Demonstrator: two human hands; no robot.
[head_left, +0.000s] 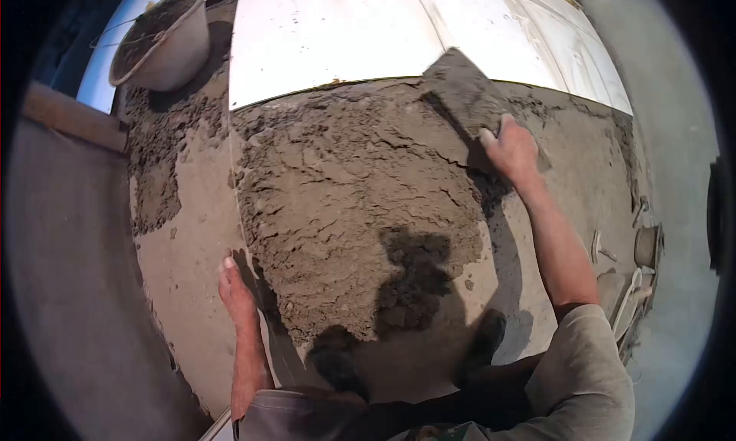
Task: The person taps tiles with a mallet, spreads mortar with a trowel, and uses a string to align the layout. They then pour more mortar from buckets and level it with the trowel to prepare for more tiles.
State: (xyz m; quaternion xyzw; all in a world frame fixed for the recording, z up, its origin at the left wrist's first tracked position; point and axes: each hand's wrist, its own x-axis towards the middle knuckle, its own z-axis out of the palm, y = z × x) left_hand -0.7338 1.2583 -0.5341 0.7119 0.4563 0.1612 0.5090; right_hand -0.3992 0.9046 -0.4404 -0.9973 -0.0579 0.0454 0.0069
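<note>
My right hand (512, 151) grips a trowel (462, 92) with a broad, mortar-smeared blade. The blade is over the far right part of a bed of grey-brown mortar (345, 195), by the edge of the white tiles (330, 31). Cracks and ridges run across the mortar surface. Down at the left, my left hand (238, 295) is beside a thin string line (233, 161) that runs along the mortar's left side. Its fingers look extended, and nothing shows in them.
A bucket (180, 56) of mortar stands at the upper left, with loose mortar below it. A wooden beam (73, 119) juts from the left wall. Along the right wall lie a round can (648, 245) and several tools. My shoes (337, 357) are at the near edge.
</note>
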